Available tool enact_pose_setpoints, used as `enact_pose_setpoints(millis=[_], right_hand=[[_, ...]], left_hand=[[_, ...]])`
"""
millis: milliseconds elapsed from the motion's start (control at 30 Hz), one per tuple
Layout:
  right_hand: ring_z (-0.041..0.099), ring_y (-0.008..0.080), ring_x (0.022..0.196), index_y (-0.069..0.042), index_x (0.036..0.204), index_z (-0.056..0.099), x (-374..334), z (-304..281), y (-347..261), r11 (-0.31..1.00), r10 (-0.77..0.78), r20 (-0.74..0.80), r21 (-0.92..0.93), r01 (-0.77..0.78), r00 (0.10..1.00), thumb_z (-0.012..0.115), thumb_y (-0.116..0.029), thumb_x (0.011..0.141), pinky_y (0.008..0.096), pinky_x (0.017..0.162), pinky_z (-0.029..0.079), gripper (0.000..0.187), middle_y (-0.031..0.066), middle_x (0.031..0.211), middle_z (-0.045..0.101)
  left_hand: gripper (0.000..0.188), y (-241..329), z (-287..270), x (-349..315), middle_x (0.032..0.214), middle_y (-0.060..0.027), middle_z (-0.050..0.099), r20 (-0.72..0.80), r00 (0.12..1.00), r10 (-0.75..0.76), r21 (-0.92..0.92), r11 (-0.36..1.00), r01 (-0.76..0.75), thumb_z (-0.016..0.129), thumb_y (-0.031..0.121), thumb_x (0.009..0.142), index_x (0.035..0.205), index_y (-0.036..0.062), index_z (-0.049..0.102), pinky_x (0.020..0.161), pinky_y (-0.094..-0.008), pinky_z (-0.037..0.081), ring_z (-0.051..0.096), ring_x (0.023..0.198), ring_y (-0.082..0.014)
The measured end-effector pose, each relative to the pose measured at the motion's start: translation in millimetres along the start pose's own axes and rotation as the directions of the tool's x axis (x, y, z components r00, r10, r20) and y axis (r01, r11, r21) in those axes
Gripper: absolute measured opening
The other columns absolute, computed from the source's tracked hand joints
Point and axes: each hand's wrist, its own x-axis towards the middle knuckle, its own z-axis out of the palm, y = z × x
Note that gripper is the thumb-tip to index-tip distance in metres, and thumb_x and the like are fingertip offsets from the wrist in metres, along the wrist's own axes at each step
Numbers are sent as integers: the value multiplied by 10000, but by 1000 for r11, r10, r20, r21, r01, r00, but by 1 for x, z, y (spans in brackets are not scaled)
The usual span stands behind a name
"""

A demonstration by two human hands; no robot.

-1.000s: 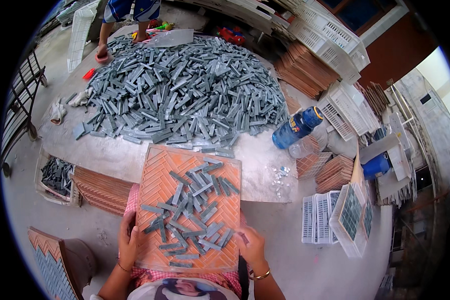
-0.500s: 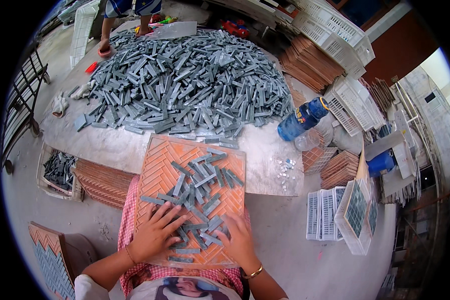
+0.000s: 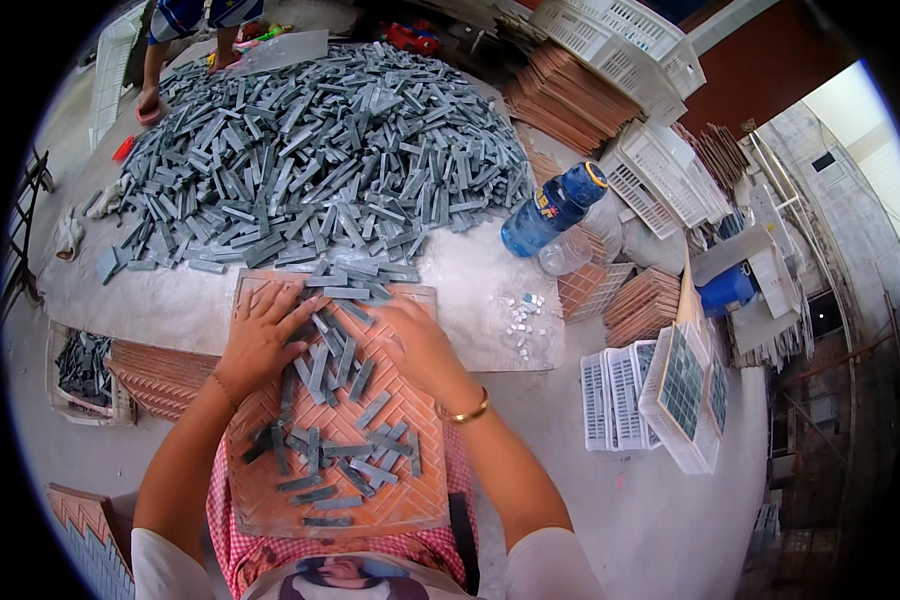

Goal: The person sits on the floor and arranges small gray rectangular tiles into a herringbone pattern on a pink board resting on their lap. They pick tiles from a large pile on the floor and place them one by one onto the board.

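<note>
An orange-brown board (image 3: 410, 505) with a raised herringbone pattern lies across my lap, its far end at the table's edge. Grey stone strips (image 3: 373, 410) are scattered loosely over it, some lying crosswise on others. Near the board's far left corner, my left hand (image 3: 260, 335) rests flat with fingers spread, beside several strips. My right hand (image 3: 415, 345) is by the far right edge, fingers apart and slightly blurred, close to the strips at the top. Beyond both hands rises a big pile of the same strips (image 3: 320, 150) on the table.
Right of the pile stand a blue water bottle (image 3: 553, 212) and a clear cup (image 3: 566, 252), with small white pieces (image 3: 522, 318) nearby. Stacked boards (image 3: 565, 95) and white crates (image 3: 660, 175) line the right. A crate of dark strips (image 3: 82, 372) sits left. Another person's legs (image 3: 153, 70) show far left.
Both hands have moved away from me, from the board's near part to its far end. Some strips have shifted toward the far edge. The view has shifted right.
</note>
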Motion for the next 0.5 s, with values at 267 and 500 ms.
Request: enact_pose_setpoints(millis=[267, 500], right_hand=[[570, 188, 810, -67, 1239, 579, -127, -12, -37, 935, 334, 111, 85, -344, 936, 788, -109, 724, 296, 712, 487, 557, 116, 1033, 546], [597, 101, 643, 16, 1069, 588, -148, 9, -94, 668, 615, 219, 367, -648, 758, 733, -38, 806, 234, 607, 513, 304, 70, 837, 626]], left_hand=[[595, 54, -22, -78, 1359, -189, 454, -70, 994, -83, -367, 929, 52, 704, 26, 700, 1268, 56, 528, 1071, -504, 323, 397, 1294, -407], [401, 125, -40, -141, 1157, -208, 609, 202, 979, -12, -800, 574, 172, 675, 150, 843, 1214, 42, 566, 881, -386, 509, 627, 1020, -333]])
